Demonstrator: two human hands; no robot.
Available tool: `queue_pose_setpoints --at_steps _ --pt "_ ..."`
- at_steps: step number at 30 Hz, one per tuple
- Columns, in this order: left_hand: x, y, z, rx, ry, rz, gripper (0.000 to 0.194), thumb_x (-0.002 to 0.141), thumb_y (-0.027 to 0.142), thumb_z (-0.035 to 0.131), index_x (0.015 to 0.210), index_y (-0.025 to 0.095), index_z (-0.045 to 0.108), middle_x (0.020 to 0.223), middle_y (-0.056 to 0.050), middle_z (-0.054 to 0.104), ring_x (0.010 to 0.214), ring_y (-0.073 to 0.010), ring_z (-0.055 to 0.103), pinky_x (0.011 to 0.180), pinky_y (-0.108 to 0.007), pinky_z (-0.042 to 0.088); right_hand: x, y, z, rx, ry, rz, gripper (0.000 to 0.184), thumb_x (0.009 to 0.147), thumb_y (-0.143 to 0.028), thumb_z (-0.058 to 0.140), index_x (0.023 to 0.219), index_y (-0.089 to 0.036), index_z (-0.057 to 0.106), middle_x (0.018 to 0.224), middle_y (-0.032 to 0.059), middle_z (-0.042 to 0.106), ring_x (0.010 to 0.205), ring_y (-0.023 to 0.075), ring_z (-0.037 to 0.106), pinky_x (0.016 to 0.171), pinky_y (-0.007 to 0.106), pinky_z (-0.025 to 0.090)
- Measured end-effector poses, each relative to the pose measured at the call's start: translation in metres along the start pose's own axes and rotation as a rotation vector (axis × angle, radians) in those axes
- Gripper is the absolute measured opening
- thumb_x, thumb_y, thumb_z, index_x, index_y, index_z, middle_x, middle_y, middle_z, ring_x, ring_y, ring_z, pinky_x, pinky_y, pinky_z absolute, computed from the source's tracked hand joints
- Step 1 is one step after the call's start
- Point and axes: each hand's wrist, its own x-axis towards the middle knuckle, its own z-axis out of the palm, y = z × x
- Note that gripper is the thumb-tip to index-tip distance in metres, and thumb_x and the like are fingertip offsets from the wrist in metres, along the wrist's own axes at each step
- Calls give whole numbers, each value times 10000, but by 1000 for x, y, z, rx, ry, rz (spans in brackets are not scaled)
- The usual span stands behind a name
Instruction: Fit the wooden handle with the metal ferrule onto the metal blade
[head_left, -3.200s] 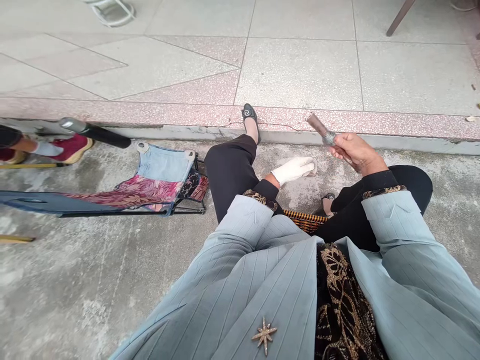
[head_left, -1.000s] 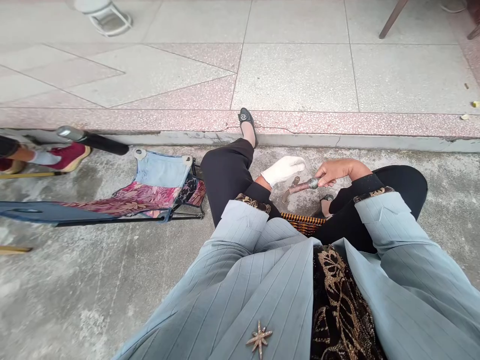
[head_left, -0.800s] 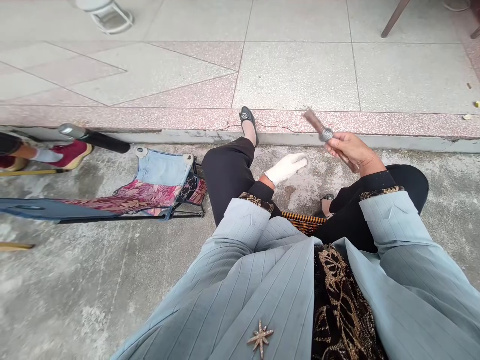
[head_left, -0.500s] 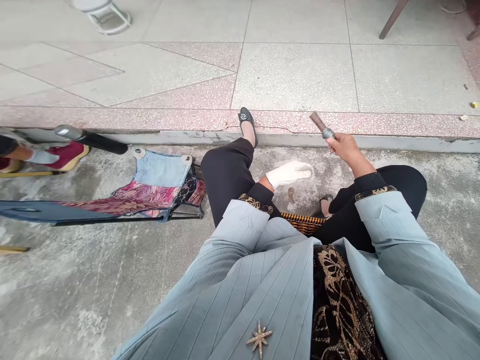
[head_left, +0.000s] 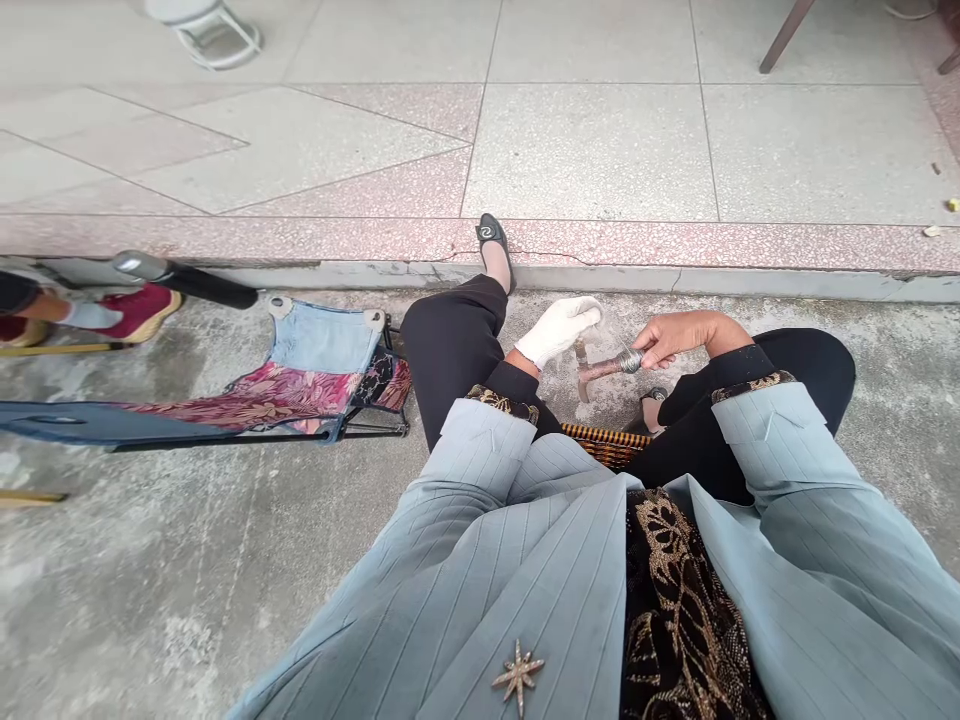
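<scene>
I sit low over a concrete floor (head_left: 187, 560) with my legs apart. My right hand (head_left: 675, 338), bare, is closed round the handle of a short brown tool with a metal collar (head_left: 611, 366); its far end is down at the floor between my legs. My left hand (head_left: 559, 327), in a white glove, hovers just left of the tool's tip with its fingers curled over a small brown upright piece (head_left: 580, 353). What the gloved fingers grip is partly hidden.
A folding stool with blue and red patterned fabric (head_left: 300, 375) lies tipped at my left. Another person's red shoe (head_left: 139, 308) and a dark tube (head_left: 184, 280) are at far left. A raised tiled step (head_left: 600, 245) runs across ahead. A woven seat edge (head_left: 607, 443) shows under me.
My right hand swung the tool down from a raised position to the floor. My gloved left hand lifted off the floor and curled by the tool's tip.
</scene>
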Motion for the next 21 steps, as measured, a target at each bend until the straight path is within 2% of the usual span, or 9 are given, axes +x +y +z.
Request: queue_pose_setpoints --at_steps 3,5,7,8,10,13,15,18,21 --pt "4 -4 1 42 39 6 288 858 400 514 854 126 605 808 -40 624 756 -150 536 705 -261 422 -8 -9 -1 118 240 -144 333 735 -475 740 858 -167 705 668 -20 622 580 101 521 577 241 406" --pt "5 -4 4 98 16 -24 284 874 381 486 876 128 618 803 -46 637 745 -158 540 698 -267 426 -9 -9 -2 248 582 -254 341 732 -474 741 862 -163 688 694 -4 625 580 104 519 556 238 401" --pt "5 -1 8 179 -82 -41 282 882 364 478 871 133 639 775 -42 642 726 -158 535 694 -267 424 -5 -4 -6 359 919 -303 348 747 -492 721 830 -160 657 722 18 625 575 106 510 530 237 388" --pt "5 1 10 207 -147 -39 273 876 357 491 857 134 649 768 -41 646 726 -158 536 699 -264 424 -2 0 -9 379 1040 -277 348 757 -495 708 822 -159 647 725 26 622 569 108 506 520 240 383" --pt "3 6 14 221 -251 -17 241 847 342 537 836 137 664 781 -39 662 743 -156 546 718 -256 425 5 8 -14 308 1156 -104 319 788 -463 681 844 -150 653 709 33 616 570 121 514 528 252 387" --pt "1 10 14 196 -292 5 247 833 356 561 839 137 675 803 -36 669 749 -150 553 731 -251 426 13 15 -19 -6 1115 261 273 836 -396 642 905 -137 694 672 40 622 618 163 566 593 281 400" --pt "0 11 10 169 -258 -9 288 848 385 533 863 134 673 796 -36 659 725 -145 545 708 -254 421 18 14 -17 -209 977 409 261 849 -379 636 920 -140 714 673 56 641 671 193 603 630 297 400" --pt "-1 11 2 131 -180 -50 333 851 417 500 880 129 666 749 -33 630 672 -139 514 656 -257 402 22 12 -10 -307 633 416 213 832 -368 653 822 -163 710 678 63 661 683 197 621 647 299 406" --pt "-3 13 -2 128 -122 -82 330 816 409 519 892 124 668 742 -29 618 666 -142 502 642 -259 401 22 12 -4 -213 277 287 250 778 -427 693 725 -183 682 642 28 640 614 163 581 613 287 402"
